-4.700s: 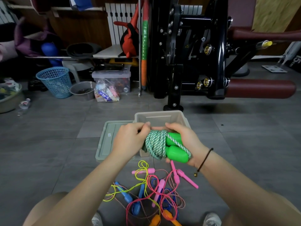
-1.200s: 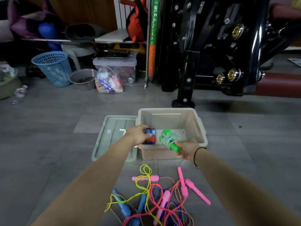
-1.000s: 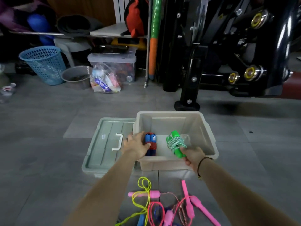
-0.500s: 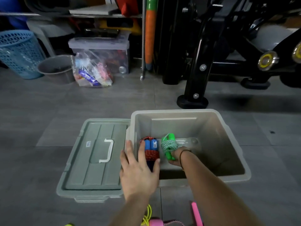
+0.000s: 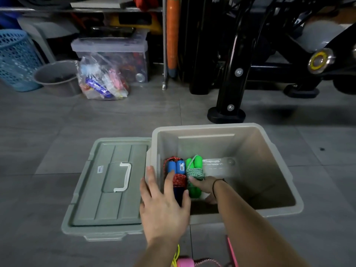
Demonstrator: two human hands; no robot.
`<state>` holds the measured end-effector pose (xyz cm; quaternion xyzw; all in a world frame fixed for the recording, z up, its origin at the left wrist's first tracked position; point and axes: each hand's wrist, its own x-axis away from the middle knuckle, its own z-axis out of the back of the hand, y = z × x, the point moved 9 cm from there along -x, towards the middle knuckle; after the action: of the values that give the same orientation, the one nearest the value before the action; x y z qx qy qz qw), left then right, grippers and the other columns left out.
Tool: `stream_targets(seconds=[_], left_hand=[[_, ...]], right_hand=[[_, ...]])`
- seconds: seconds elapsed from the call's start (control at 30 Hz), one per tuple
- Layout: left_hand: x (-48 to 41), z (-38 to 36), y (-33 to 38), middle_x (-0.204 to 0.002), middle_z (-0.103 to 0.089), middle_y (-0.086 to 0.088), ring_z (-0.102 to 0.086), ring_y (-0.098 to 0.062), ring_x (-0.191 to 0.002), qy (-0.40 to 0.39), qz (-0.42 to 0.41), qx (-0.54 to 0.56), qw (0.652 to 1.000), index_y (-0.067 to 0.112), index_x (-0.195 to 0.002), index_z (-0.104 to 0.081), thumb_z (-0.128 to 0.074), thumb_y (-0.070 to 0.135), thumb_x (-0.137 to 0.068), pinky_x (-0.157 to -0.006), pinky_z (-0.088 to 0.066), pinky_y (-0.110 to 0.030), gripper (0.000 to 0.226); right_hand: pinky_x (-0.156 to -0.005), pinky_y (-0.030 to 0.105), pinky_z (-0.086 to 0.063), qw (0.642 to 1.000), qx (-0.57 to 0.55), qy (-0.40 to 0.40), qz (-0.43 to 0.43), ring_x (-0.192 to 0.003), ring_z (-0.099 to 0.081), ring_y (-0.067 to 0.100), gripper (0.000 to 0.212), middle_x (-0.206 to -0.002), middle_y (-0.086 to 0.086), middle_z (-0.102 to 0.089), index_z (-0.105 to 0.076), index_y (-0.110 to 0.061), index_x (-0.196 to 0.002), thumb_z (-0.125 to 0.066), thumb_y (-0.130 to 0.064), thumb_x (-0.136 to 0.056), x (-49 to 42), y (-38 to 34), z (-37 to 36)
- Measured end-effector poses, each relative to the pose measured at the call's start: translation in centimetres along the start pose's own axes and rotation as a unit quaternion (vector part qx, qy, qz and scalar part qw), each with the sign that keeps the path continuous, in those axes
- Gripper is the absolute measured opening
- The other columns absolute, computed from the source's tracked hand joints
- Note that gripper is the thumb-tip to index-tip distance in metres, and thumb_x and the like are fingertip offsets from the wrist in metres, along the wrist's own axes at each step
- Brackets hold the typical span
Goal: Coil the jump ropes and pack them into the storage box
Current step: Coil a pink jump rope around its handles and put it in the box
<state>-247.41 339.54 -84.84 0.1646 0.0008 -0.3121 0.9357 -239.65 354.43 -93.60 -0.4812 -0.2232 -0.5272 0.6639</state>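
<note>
The right hand [image 5: 204, 186] is curled round the green-handled rope [image 5: 194, 171] in the near-left corner of the storage box [image 5: 260, 170]. The left hand [image 5: 163, 205], spread flat, is laid on the blue-handled rope [image 5: 171, 166] beside it. The bundles should be set snugly together before release. The label [image 5: 100, 169] on the lid [image 5: 115, 199], left of the box, cannot be read.

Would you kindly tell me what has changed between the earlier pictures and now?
The right hand carried the coiled green rope down into the storage box, beside the blue-handled rope. The left hand let go and rests on the blue-handled rope. The lid stayed put.
</note>
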Motion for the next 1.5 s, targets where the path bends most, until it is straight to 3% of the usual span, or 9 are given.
stream_targets(seconds=[0.2,0.33,0.5,0.7,0.9,1.0,1.17,1.3,1.5], left_hand=[[-0.6,-0.1,0.2,-0.158,-0.004,-0.009,-0.016,-0.036,-0.140,-0.029,0.017,0.021,0.999,0.037,-0.140,-0.033,-0.044,0.060,-0.083,-0.096,-0.042,-0.048,0.062],[-0.8,0.7,-0.1,-0.158,-0.008,-0.015,-0.015,-0.040,-0.141,-0.081,0.010,0.111,0.990,0.032,-0.141,-0.037,-0.052,0.051,-0.087,-0.110,-0.027,-0.046,0.059],[4.1,5.0,-3.7,-0.128,-0.045,-0.016,-0.039,-0.031,-0.118,0.114,0.038,0.262,0.958,0.013,-0.117,-0.054,-0.054,0.032,-0.083,-0.098,-0.026,-0.035,0.039],[17.3,-2.7,-8.5,-0.098,-0.063,-0.010,-0.058,-0.030,-0.093,-0.114,0.142,0.297,0.937,0.012,-0.097,-0.062,-0.063,0.014,-0.083,-0.085,-0.045,-0.037,0.014],[28.3,-13.5,-7.4,-0.068,-0.064,0.008,-0.068,-0.020,-0.073,-0.489,-0.019,0.223,0.843,0.030,-0.073,-0.071,-0.050,0.038,-0.065,-0.053,-0.055,-0.026,0.023],[28.0,-11.8,-6.0,-0.068,-0.066,0.013,-0.067,-0.012,-0.071,-0.485,-0.095,0.130,0.859,0.022,-0.067,-0.071,-0.044,0.031,-0.067,-0.041,-0.044,-0.019,0.028],[29.0,-12.2,-6.4,-0.149,-0.037,0.002,-0.025,-0.019,-0.140,-0.529,-0.147,-0.012,0.836,0.031,-0.136,-0.047,-0.017,0.044,-0.083,-0.108,-0.025,-0.040,0.062],[30.4,-13.3,-7.3,-0.153,-0.026,0.003,-0.013,-0.029,-0.143,-0.580,-0.033,0.008,0.814,0.041,-0.137,-0.040,-0.032,0.050,-0.090,-0.114,-0.006,-0.051,0.049],[28.4,-11.5,-7.1,-0.131,-0.051,0.014,-0.040,-0.027,-0.126,-0.488,-0.001,0.010,0.873,0.041,-0.120,-0.055,-0.014,0.064,-0.073,-0.104,-0.027,-0.043,0.067]], right_hand=[[-0.071,0.019,-0.048,0.987,0.044,0.100,0.120,-0.091,-0.060,0.023,0.040,-0.130,0.016,-0.056,-0.051,-0.008,-0.130,-0.050,-0.028,-0.096,4.4,-3.2,3.3],[-0.086,0.036,-0.046,0.893,0.091,0.314,0.309,-0.097,-0.063,0.033,0.028,-0.106,0.015,-0.068,-0.061,-0.012,-0.117,-0.050,-0.016,-0.092,11.7,-4.0,4.6],[-0.074,0.031,-0.037,0.798,0.112,0.344,0.483,-0.084,-0.047,0.018,0.024,-0.086,0.002,-0.059,-0.060,-0.020,-0.099,-0.046,-0.016,-0.080,21.7,1.8,-2.5],[-0.085,0.034,-0.048,0.942,-0.121,0.203,0.239,-0.090,-0.059,0.021,0.013,-0.092,0.000,-0.062,-0.062,-0.022,-0.093,-0.065,-0.018,-0.081,15.2,14.3,-11.6],[-0.076,0.032,-0.048,0.984,-0.174,0.020,-0.044,-0.087,-0.062,0.024,0.015,-0.093,0.010,-0.069,-0.067,-0.025,-0.077,-0.060,-0.037,-0.081,11.9,22.5,-19.5],[-0.063,0.026,-0.045,0.959,-0.262,-0.002,-0.106,-0.068,-0.058,0.023,0.030,-0.084,0.015,-0.066,-0.069,-0.010,-0.086,-0.060,-0.038,-0.081,12.8,22.9,-19.9],[-0.057,0.020,-0.040,0.950,-0.282,-0.062,-0.116,-0.068,-0.051,0.014,0.029,-0.086,0.011,-0.059,-0.059,0.006,-0.114,-0.051,-0.014,-0.095,13.3,21.8,-19.7],[-0.053,0.021,-0.044,0.932,-0.335,-0.069,-0.123,-0.072,-0.057,0.019,0.024,-0.091,0.017,-0.065,-0.062,0.006,-0.105,-0.054,-0.013,-0.093,13.5,21.6,-20.4],[-0.066,0.034,-0.053,0.862,-0.478,-0.133,-0.103,-0.074,-0.063,0.031,0.028,-0.087,0.022,-0.066,-0.062,0.011,-0.110,-0.053,-0.007,-0.090,14.9,21.4,-21.8]])
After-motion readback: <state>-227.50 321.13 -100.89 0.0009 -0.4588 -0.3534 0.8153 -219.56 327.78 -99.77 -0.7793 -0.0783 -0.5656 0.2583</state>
